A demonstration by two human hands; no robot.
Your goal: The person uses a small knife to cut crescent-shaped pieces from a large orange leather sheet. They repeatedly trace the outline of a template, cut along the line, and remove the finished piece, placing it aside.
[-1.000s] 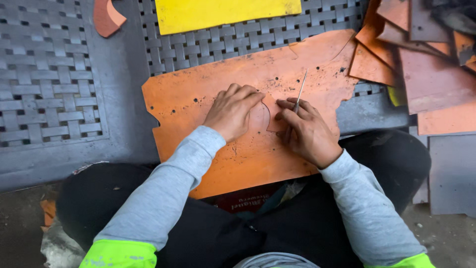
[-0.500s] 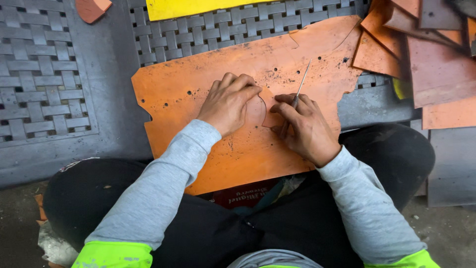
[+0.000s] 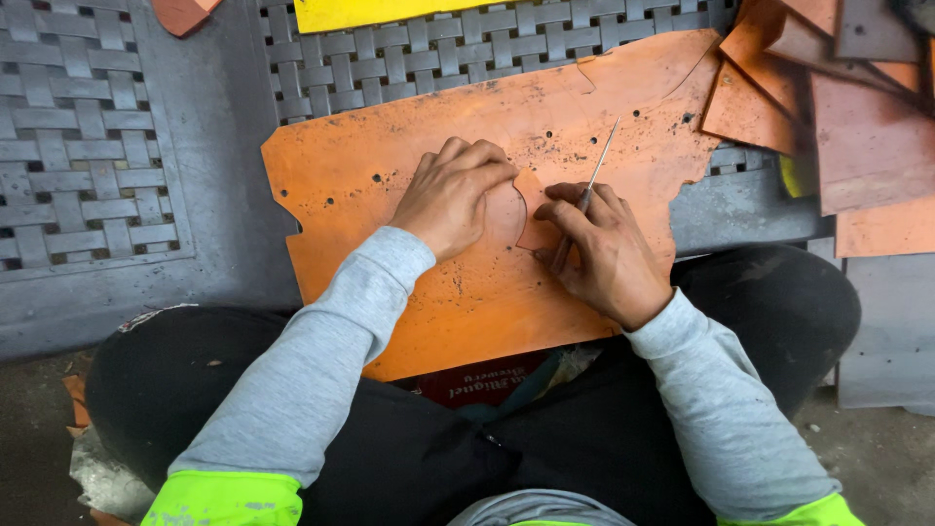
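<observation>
The big orange sheet (image 3: 467, 292) lies across the person's lap, under both hands. The left hand (image 3: 450, 198) lies flat on it, fingers together, pressing down. Just beside it, the right hand (image 3: 599, 253) is closed around a thin metal tool (image 3: 596, 168), tip touching the sheet. Past the hands lies a yellow sheet (image 3: 390, 12). More orange pieces (image 3: 857, 127) are piled beyond the right hand.

Even, soft daylight; sharp focus

No glare or hot spots; faint shadows sit under the left hand (image 3: 453, 195) and right hand (image 3: 599, 248) on the orange sheet (image 3: 390, 156); the lower corners go dimmer; the woven mat (image 3: 78, 127) lines bend slightly at the edges.
</observation>
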